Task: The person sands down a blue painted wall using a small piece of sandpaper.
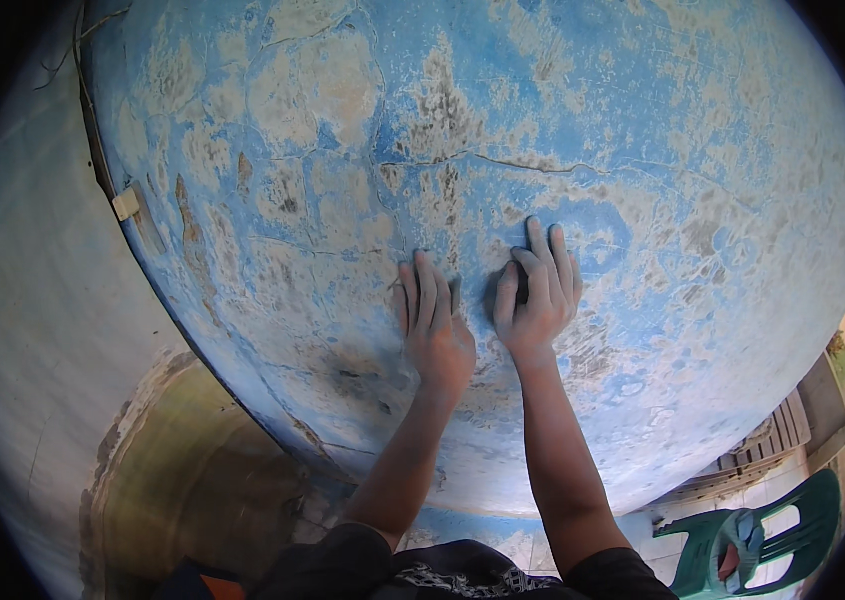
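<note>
1. Black printed shirt (473, 566) is showing nearest, below bare forearms (565, 460).
2. Dusty left hand (438, 330) is resting straightened fingers on the peeling, blue-painted wall (583, 120) ahead.
3. Beside it, apart, dusty right hand (538, 310) is touching too, fingers bent, perhaps for pressure; whether it's holding anything, I cannot tell.
4. Green plastic chair (819, 508) is bearing grey-blue cloth (740, 540), presumably for reach.

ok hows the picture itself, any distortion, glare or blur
Head view: fisheye bend bulges the blue wall, corners go black; same view: lower left is dim, brighter near the green chair; same view: no harsh glare, left hand and right hand look fairly sharp.
</note>
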### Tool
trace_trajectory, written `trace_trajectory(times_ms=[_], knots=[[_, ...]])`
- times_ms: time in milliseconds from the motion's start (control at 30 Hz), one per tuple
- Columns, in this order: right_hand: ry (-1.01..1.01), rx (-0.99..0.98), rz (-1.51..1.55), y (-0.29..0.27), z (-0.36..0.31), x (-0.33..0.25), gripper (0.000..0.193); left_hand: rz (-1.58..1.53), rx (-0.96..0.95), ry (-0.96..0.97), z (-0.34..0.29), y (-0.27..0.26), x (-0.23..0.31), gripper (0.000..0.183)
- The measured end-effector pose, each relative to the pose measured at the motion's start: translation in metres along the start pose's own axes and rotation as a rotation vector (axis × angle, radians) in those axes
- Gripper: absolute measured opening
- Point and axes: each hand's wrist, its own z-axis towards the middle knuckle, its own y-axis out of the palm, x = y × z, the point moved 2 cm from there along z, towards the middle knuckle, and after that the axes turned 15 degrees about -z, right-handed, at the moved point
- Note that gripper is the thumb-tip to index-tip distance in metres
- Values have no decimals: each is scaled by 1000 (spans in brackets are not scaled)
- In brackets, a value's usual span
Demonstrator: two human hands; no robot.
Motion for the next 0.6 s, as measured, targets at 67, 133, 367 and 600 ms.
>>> trace_trajectory(times_ms=[67,133,367,600], knots=[[-7,-8,10,-3,3,0,13,-24,64,31,41,-6,13,47],[-11,-6,26,-3,3,3,14,-9,82,36,65,-10,18,46],[-43,-12,101,-3,-3,11,16,-14,-15,-125,-11,3,10,47],[-36,-29,98,-6,-10,5,16,35,111,-71,46,-11,21,48]])
